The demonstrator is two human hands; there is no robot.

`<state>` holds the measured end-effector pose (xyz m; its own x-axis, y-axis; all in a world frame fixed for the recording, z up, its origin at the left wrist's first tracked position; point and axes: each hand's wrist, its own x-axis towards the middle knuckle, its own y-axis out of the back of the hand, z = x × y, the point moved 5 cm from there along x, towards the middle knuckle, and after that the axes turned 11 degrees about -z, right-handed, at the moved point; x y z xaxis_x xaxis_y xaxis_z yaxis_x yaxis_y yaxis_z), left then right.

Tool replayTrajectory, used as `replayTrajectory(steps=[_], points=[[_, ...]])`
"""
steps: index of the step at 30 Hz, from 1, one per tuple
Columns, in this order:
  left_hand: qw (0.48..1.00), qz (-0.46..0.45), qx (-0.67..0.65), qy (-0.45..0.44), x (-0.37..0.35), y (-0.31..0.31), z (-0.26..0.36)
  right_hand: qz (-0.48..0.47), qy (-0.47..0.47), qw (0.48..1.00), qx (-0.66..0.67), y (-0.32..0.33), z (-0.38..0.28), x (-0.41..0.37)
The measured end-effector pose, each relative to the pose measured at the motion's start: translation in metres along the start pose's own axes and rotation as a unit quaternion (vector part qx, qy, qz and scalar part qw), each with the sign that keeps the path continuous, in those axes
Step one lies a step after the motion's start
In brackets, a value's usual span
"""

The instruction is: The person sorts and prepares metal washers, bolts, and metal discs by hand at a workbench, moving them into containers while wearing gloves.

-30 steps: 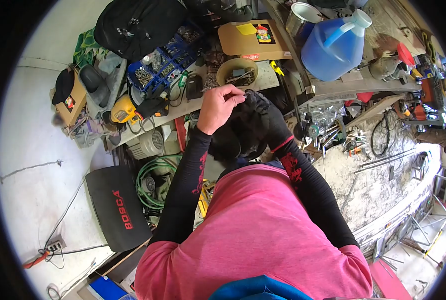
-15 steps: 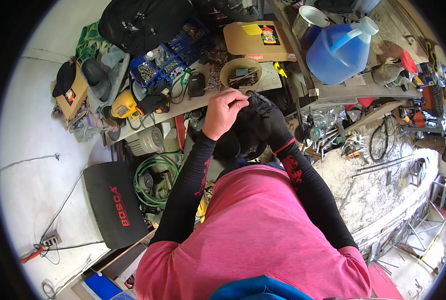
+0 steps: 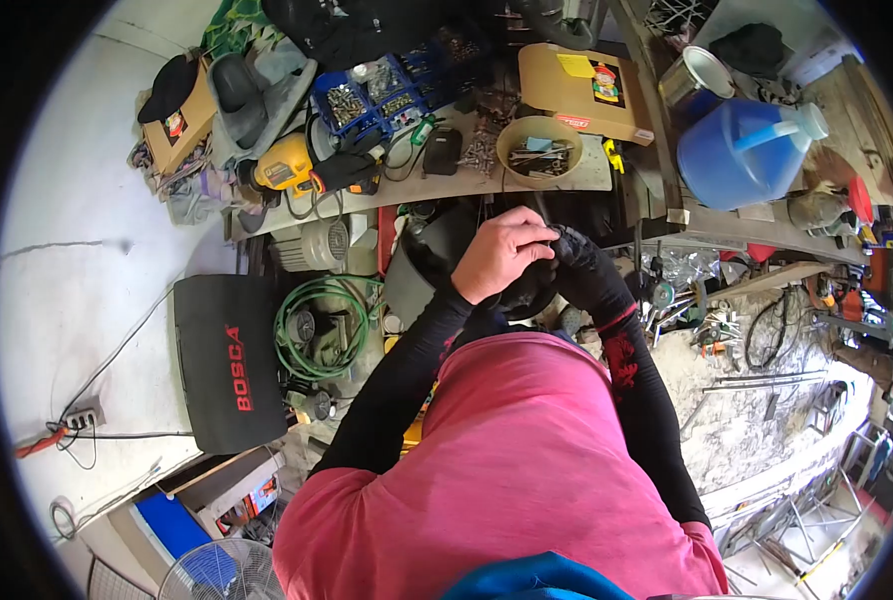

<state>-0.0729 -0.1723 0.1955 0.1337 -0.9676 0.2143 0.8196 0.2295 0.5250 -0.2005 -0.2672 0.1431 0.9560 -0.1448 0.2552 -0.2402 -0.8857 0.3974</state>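
Nearside of the bowl [image 3: 539, 182], my left hand [image 3: 502, 255] pinches the glove [image 3: 599, 287]: probably soft, best gripped by folds; right hand [image 3: 581, 265], closure indeterminable.

Long surface [image 3: 407, 194]: is running across under the clutter, its front strip showing bare.
Yellow power tool [image 3: 285, 162]: is lying near the long surface's left end.
Blue bins [image 3: 360, 130]: are sitting farther back, holding small hardware.
Black pouch [image 3: 444, 151]: is lying just in front of the bins.
Bowl [image 3: 541, 183]: is standing near the right end, holding metal pieces.
Cardboard box [image 3: 567, 95]: is resting behind the bowl.
Right-hand surface [image 3: 727, 226]: is carrying a blue jug [image 3: 742, 155].
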Motion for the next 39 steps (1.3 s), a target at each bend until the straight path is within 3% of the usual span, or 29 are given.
replayTrajectory(steps=[1,2,3,5,7,9,11,13,14,17,19,21,23,25,27,29,30,31,32,33,35,37,39], points=[[1.0,0.013,0.007,0.005,-0.004,0.0,-0.001,-0.005,-0.059,0.979,0.193,-0.005,0.011,-0.002],[1.0,0.013,0.006,0.009,-0.008,-0.001,-0.004,-0.01,-0.116,0.919,0.378,-0.014,0.021,-0.005],[0.999,0.047,-0.006,0.024,-0.014,-0.001,-0.01,-0.014,-0.17,0.82,0.547,-0.027,0.03,-0.008],[0.996,0.081,-0.02,0.039,-0.023,0.0,-0.022,0.015,-0.177,0.81,0.559,-0.04,0.043,-0.004],[0.965,0.178,-0.123,0.149,-0.038,0.005,-0.05,0.051,-0.184,0.801,0.567,-0.042,0.041,0.001],[0.94,0.244,-0.162,0.178,-0.05,0.008,-0.093,0.101,-0.174,0.635,0.746,-0.04,0.03,0.002],[0.933,0.249,-0.125,0.228,-0.053,0.024,-0.127,0.127,-0.169,0.646,0.734,-0.03,0.018,0.008],[0.916,0.238,-0.199,0.256,-0.054,0.027,-0.173,0.145,-0.167,0.652,0.726,-0.031,0.025,0.005],[0.915,0.25,-0.208,0.24,-0.055,0.026,-0.198,0.129,-0.178,0.792,0.57,-0.026,0.042,-0.004],[0.904,0.255,-0.201,0.277,-0.056,0.022,-0.24,0.121,-0.123,0.756,0.632,-0.026,0.041,-0.009],[0.904,0.242,-0.218,0.275,-0.031,0.018,-0.237,0.134,-0.097,0.683,0.712,-0.022,0.036,-0.013],[0.967,0.199,-0.012,0.158,0.012,0.025,-0.203,0.155,-0.079,0.666,0.725,-0.021,0.027,-0.013],[0.978,0.157,-0.053,0.126,0.06,0.025,-0.194,0.241,-0.133,0.638,0.719,-0.02,0.022,-0.016],[0.998,-0.001,-0.012,0.067,0.106,0.011,-0.201,0.251,-0.122,0.63,0.724,-0.023,0.03,-0.026],[0.997,-0.036,0.001,0.068,0.137,0.003,-0.225,0.232,-0.133,0.663,0.699,-0.025,0.033,-0.036],[0.995,-0.069,0.016,0.07,0.15,-0.008,-0.247,0.247,-0.135,0.662,0.694,-0.026,0.03,-0.042],[0.99,-0.076,-0.075,0.095,0.155,-0.012,-0.254,0.208,-0.214,0.839,0.455,-0.02,0.028,-0.044],[0.975,-0.084,-0.165,0.12,0.158,-0.017,-0.261,0.181,-0.245,0.897,0.319,-0.02,0.028,-0.046],[0.976,-0.076,-0.164,0.122,0.158,-0.018,-0.264,0.156,-0.276,0.932,0.174,-0.019,0.027,-0.048],[0.976,-0.08,-0.163,0.121,0.16,-0.022,-0.271,0.225,-0.232,0.888,0.326,-0.025,0.033,-0.051],[0.991,-0.081,0.086,0.062,0.166,-0.026,-0.274,0.287,-0.178,0.817,0.467,-0.026,0.041,-0.059],[0.986,-0.07,0.145,0.045,0.173,-0.037,-0.272,0.292,-0.089,0.603,0.737,-0.026,0.037,-0.054],[0.953,-0.11,0.246,0.135,0.18,-0.05,-0.287,0.301,-0.092,0.603,0.733,-0.021,0.035,-0.049]])
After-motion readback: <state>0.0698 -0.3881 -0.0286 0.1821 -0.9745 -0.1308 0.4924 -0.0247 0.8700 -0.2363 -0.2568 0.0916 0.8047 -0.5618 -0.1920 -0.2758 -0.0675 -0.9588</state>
